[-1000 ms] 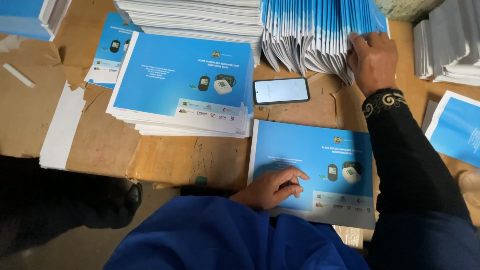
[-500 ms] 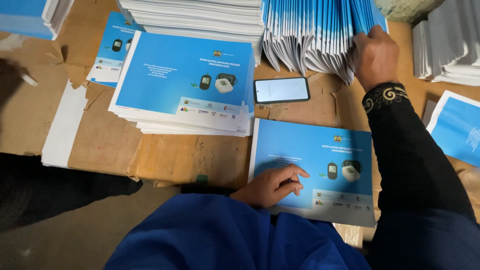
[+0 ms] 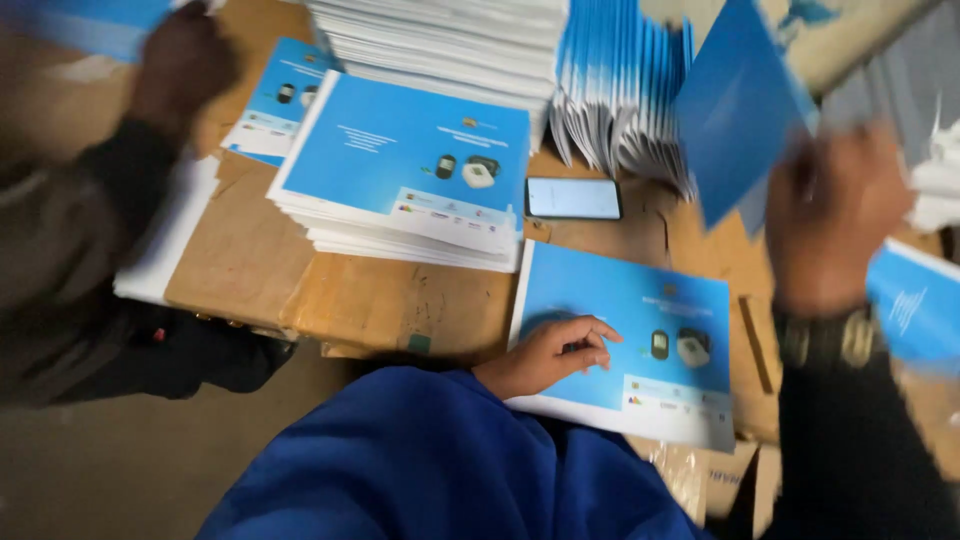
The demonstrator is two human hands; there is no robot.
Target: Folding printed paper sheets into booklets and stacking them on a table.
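Lifting blue sheet pinched in right hand, blurred; left hand pressed flat, fingers spread, on cover. Sheet best laid square onto cover edges.

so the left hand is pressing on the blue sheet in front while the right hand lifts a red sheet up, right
Not quite: the sheet raised by the right hand is blue, not red, as the head view shows. The left hand does rest on the blue sheet in front.
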